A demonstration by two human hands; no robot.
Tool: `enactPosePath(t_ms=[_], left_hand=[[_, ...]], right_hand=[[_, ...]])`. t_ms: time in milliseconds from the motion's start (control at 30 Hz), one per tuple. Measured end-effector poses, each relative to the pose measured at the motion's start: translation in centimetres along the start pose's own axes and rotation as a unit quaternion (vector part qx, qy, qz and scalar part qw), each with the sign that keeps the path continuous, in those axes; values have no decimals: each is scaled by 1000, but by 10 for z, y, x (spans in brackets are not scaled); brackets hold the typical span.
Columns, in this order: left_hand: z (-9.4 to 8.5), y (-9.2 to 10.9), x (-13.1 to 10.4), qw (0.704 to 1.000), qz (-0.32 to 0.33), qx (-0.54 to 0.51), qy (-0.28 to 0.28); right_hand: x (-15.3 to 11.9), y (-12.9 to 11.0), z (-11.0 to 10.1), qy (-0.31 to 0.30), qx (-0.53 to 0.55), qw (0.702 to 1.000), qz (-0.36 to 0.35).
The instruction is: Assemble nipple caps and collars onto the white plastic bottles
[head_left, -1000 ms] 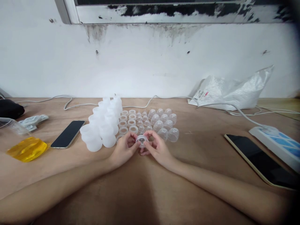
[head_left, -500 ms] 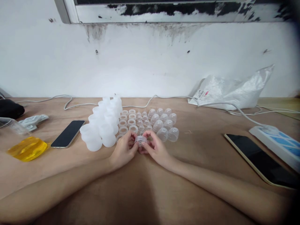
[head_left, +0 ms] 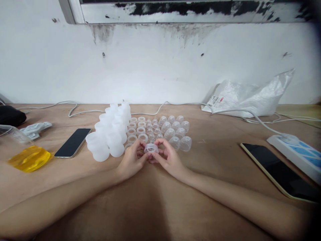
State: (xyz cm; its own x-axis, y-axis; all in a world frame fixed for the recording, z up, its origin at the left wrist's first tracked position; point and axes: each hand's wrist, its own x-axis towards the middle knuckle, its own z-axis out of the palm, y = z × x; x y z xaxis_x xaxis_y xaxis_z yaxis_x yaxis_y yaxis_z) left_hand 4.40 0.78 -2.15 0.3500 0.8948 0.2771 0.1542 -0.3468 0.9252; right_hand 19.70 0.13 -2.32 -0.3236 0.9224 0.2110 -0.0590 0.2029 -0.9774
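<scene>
1. Translucent ring, one (head_left: 151,147): being held between both hands, in front of the laid-out rows; its opening is being tilted toward the viewer, probably so that the inside can be seen. Whether anything is seated inside cannot be told.
2. Left hand (head_left: 132,159): thumb and fingertips being kept nearly together, with the ring's left side being pinched between them.
3. Right hand (head_left: 172,160): fingers being curled in likewise, with the ring's right side being gripped; the farther fingers are being partly hidden. By this two-sided hold the ring is apparently being steadied against turning.
4. Loose rings (head_left: 131,139): being laid flat in two columns, just beyond the left hand, presumably for easy picking.
5. White bottles (head_left: 116,144): being stood close together at the left of the loose rings.
6. Small clear teat-like pieces (head_left: 151,131): being set between the loose rings and the caps.
7. Clear domed caps (head_left: 185,144): being ranged in rows at the right, some tilted. By this grouping each kind is seemingly being kept apart.
8. Phones, two: one being laid left of the bottles (head_left: 72,143), one being laid at far right (head_left: 276,170), both well apart from the hands.
</scene>
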Motion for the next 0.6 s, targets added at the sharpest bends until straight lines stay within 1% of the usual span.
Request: enactPosePath(t_ms=[233, 433, 600], left_hand=[[2, -2, 1, 1000, -7, -20, 3], [2, -3, 3, 1000, 3, 19, 10], [4, 0, 4, 997, 23, 72, 18]], right_hand=[[2, 1, 1, 17, -32, 999, -11], [2, 2, 1, 25, -41, 999, -16], [2, 3, 1, 42, -79, 995, -30]])
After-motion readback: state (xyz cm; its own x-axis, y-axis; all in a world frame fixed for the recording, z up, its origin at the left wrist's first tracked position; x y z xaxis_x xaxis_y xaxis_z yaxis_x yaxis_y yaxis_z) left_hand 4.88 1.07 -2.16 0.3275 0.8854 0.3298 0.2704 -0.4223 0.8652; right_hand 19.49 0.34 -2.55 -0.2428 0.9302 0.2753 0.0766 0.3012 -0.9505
